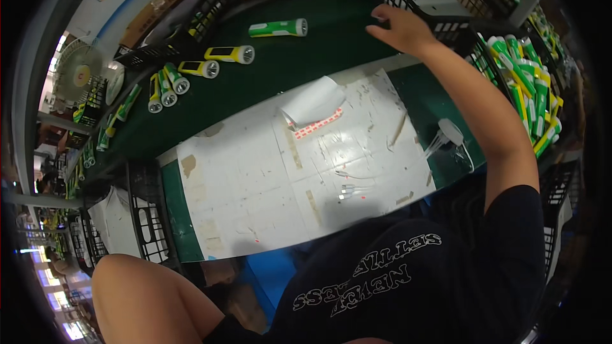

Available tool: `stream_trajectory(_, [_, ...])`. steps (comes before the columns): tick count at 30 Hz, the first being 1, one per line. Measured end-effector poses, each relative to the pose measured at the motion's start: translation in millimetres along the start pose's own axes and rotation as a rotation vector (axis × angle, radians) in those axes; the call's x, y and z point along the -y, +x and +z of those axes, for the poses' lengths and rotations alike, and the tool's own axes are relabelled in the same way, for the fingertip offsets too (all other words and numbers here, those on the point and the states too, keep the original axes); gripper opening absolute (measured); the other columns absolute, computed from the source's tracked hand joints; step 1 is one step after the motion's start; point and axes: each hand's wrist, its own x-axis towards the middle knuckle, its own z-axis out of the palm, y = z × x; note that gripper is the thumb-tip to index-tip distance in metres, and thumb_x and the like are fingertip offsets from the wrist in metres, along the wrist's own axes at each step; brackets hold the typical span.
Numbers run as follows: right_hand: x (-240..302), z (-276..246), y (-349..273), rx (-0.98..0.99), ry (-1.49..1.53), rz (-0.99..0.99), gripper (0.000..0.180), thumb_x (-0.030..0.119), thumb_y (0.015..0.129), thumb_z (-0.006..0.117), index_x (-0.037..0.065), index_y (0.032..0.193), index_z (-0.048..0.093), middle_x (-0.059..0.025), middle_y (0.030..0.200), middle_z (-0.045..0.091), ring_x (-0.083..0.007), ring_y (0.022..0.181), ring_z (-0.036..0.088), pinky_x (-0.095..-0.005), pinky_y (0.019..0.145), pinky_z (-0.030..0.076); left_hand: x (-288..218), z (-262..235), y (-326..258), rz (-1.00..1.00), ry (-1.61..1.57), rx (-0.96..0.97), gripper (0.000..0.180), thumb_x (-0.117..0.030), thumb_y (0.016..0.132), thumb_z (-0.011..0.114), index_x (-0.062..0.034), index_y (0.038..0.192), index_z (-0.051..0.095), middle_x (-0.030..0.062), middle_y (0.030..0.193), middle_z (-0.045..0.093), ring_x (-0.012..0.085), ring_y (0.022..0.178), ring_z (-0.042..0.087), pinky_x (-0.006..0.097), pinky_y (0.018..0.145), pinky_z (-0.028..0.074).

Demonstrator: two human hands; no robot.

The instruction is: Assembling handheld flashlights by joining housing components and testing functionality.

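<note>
My right hand [408,30] reaches over the far right of the green tabletop [331,9], its thumb and fingers apart with nothing between them. It is nearest to a black plastic crate [449,25] at the back right. To its left, a green and white flashlight [277,28] lies on its side, well apart from the fingers. Further left lie a yellow flashlight [229,54], another yellow flashlight [199,68] and a small cluster of green and yellow ones [168,97]. My left hand is out of the picture; only a bent bare limb shows at the lower left.
A worn white work sheet [242,185] carries a curled paper with a red-patterned strip [315,105] and small wire connectors [352,191]. White cables [449,134] lie at its right. A crate of flashlights [526,83] stands far right, black crates [150,223] at left.
</note>
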Motion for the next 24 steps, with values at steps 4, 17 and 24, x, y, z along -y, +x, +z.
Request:
stream_trajectory(4, [47.3,79.4,70.5,0.227,0.04,0.142,0.068,0.047,0.072,0.066,0.01,0.126,0.046,-0.0139,0.114,0.058,-0.0292,0.106,0.056,-0.0381,0.086,0.046,-16.0,-5.7,2.5,-0.068,0.079,-0.019,0.024,-0.01,0.087,0.041,0.0019,0.107,0.047,0.0151,0.109,0.045,0.0278,0.099,0.042,0.045,0.088,0.038])
stream_trajectory(17, [35.4,140.2,104.3,0.193,0.556,0.255,0.073,0.041,0.067,0.075,0.004,0.123,0.046,-0.0139,0.11,0.058,-0.0246,0.104,0.055,-0.0349,0.088,0.042,-26.8,-19.6,-1.6,-0.107,0.124,-0.046,0.033,-0.007,0.089,0.038,0.003,0.12,0.038,0.0161,0.124,0.036,0.0279,0.115,0.032,0.046,0.097,0.03])
stream_trajectory(24, [60.8,-2.5,26.4,0.503,0.973,0.103,0.06,0.029,0.074,0.072,0.005,0.123,0.047,0.0019,0.083,0.056,-0.0007,0.053,0.032,-0.0186,0.042,0.019,-50.3,23.8,19.3,-0.033,0.231,0.006,0.039,-0.006,0.09,0.037,0.0037,0.127,0.034,0.0166,0.133,0.031,0.028,0.123,0.027,0.047,0.102,0.025])
